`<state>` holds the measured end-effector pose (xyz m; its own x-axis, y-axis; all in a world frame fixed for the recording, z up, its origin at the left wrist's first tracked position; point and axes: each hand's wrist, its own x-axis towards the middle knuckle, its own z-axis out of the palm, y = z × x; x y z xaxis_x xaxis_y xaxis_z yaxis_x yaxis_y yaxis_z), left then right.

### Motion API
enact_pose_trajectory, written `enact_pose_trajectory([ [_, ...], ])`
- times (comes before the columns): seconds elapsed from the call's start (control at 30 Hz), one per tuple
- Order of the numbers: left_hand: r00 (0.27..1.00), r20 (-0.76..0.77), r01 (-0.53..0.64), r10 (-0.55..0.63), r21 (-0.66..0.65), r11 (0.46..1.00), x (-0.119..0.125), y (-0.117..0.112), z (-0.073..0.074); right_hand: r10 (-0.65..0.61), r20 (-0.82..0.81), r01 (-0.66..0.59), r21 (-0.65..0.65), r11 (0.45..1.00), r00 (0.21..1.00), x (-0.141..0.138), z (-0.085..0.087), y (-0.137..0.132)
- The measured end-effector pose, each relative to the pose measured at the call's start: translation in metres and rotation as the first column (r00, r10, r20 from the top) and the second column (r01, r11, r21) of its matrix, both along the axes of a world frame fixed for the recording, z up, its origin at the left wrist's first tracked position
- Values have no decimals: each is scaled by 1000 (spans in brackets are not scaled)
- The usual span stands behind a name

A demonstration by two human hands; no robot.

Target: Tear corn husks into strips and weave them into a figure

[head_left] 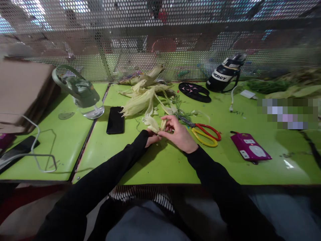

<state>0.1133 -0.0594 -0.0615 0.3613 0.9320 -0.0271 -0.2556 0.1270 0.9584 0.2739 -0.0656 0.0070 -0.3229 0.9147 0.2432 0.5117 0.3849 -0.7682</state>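
Pale yellow-green corn husk pieces stand up out of my hands, above the middle of the green table. My left hand is closed round their lower end, its fingers partly hidden. From the right, my right hand pinches a folded strip of the husk between thumb and fingers. Just beyond lies a heap of loose corn husks, with thin green strands along its right side. Scissors with one red and one yellow handle rest right of my right hand, blades toward the strands.
A black phone and a clear bottle with a green lid stand to the left, near brown cardboard. Rightward are a black palette, a black bottle and a purple power strip. A perforated screen borders the back.
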Motion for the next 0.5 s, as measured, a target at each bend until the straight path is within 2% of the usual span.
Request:
enact_pose_trajectory([
  [0.1, 997, 53, -45, 48, -70, 997, 2, -2, 7, 2, -64, -4, -39, 999, 998, 0, -1, 0],
  [0.23, 991, -4, -130, 132, -206, 970, 3, -1, 12, -1, -119, -8, -75, 997, 993, 1, -2, 2],
  [0.5, 985, -11, -172, 175, -252, 952, 5, 0, 12, -1, -102, 3, 16, 1000, 995, -1, 0, 0],
])
